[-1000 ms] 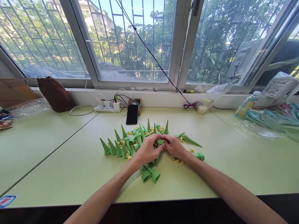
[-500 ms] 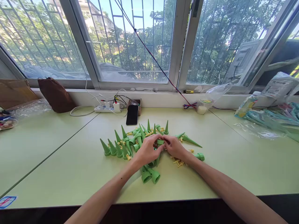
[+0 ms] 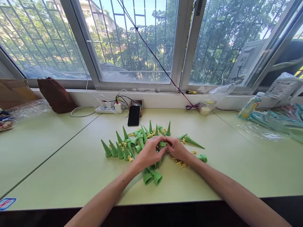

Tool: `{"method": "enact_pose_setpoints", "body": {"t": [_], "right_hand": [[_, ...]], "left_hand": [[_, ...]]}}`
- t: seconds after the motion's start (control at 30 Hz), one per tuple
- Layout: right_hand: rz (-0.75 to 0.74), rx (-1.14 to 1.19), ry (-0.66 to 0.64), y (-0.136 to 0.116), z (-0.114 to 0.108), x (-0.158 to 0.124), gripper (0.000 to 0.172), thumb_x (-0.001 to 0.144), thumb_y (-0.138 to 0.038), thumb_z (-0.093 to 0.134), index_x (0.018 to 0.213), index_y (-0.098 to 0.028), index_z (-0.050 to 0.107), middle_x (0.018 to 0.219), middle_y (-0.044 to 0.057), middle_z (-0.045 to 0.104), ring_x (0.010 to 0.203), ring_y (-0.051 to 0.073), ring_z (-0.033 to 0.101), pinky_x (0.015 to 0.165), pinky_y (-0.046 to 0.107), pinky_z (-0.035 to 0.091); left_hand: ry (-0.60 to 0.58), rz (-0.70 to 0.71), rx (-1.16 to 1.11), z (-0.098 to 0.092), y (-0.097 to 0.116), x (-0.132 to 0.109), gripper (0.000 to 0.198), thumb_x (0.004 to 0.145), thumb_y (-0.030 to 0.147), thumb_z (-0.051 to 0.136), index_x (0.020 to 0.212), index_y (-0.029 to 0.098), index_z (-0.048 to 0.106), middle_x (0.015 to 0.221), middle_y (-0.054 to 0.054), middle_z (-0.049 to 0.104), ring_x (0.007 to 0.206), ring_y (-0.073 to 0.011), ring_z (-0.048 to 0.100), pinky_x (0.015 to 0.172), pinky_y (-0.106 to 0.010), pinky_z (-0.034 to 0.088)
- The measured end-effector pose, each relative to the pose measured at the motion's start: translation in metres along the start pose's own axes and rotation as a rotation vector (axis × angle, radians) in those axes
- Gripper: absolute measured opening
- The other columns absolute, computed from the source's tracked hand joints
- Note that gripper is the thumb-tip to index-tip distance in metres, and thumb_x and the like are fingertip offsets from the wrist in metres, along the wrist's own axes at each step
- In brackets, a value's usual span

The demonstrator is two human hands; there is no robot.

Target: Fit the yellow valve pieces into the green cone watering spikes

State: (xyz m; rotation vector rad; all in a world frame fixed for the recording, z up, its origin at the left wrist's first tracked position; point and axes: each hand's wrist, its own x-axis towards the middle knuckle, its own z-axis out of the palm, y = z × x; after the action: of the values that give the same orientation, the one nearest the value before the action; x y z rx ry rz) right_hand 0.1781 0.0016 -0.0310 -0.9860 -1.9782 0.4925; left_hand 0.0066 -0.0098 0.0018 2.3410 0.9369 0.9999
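- Left hand (image 3: 151, 152) and right hand (image 3: 177, 148) meet at the fingertips among green spikes (image 3: 120, 153).
- Yellow pieces (image 3: 182, 165) lie near the right wrist.
- Black phone (image 3: 133, 116) beside small box (image 3: 141, 110).

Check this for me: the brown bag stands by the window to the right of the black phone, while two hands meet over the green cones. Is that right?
Not quite: in the head view, the brown bag stands to the left of the black phone. The left hand and right hand do meet over the green cones.

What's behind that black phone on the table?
A small brown box shows behind the phone, with something shiny at its top. The phone hides most of the box's front.
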Motion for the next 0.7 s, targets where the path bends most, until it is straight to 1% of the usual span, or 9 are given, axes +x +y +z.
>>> {"method": "enact_pose_setpoints", "body": {"t": [0.1,0.2,0.33,0.47,0.7], "right_hand": [[-0.004,0.008,-0.014,0.0017,-0.0003,0.0002,0.022,0.080,-0.006,0.039,0.078,-0.017,0.059,0.071,0.002,0.060,0.063,0.015,0.049,0.060,0.025,0.038],[-0.013,0.024,-0.035,0.0011,-0.0014,0.0003,0.028,0.078,-0.004,0.040,0.085,-0.016,0.064,0.077,0.003,0.066,0.067,0.016,0.054,0.064,0.025,0.041],[-0.021,0.040,-0.049,-0.0014,-0.0036,-0.0005,0.032,0.076,-0.002,0.041,0.089,-0.016,0.067,0.083,0.004,0.069,0.073,0.017,0.058,0.068,0.026,0.043],[-0.013,0.028,-0.051,-0.0013,-0.0044,-0.0016,0.032,0.075,-0.002,0.041,0.088,-0.015,0.067,0.082,0.003,0.069,0.071,0.016,0.057,0.066,0.025,0.043],[0.013,-0.007,-0.004,0.0018,-0.0026,-0.0027,0.029,0.079,-0.004,0.040,0.087,-0.016,0.065,0.076,0.003,0.066,0.066,0.016,0.054,0.063,0.026,0.041]], "left_hand": [[-0.033,-0.001,0.030,-0.0007,0.0020,-0.0001,0.019,0.084,0.015,0.058,0.102,0.020,0.062,0.096,-0.005,0.066,0.091,-0.0204,0.061,0.075,-0.030,0.052],[-0.066,-0.006,0.076,-0.0022,0.0047,-0.0009,0.022,0.085,0.016,0.058,0.107,0.019,0.062,0.099,-0.006,0.066,0.091,-0.0214,0.061,0.081,-0.034,0.051],[-0.088,-0.012,0.112,-0.0041,0.0080,-0.0019,0.027,0.086,0.016,0.059,0.112,0.019,0.061,0.101,-0.006,0.066,0.095,-0.0233,0.061,0.087,-0.037,0.050],[-0.097,-0.011,0.092,-0.0041,0.0093,-0.0021,0.026,0.088,0.017,0.058,0.113,0.019,0.061,0.102,-0.006,0.065,0.098,-0.0234,0.060,0.088,-0.036,0.050],[-0.053,-0.016,0.062,0.0023,0.0048,-0.0018,0.023,0.090,0.018,0.057,0.112,0.020,0.060,0.103,-0.006,0.064,0.096,-0.0223,0.061,0.087,-0.035,0.050]]}}
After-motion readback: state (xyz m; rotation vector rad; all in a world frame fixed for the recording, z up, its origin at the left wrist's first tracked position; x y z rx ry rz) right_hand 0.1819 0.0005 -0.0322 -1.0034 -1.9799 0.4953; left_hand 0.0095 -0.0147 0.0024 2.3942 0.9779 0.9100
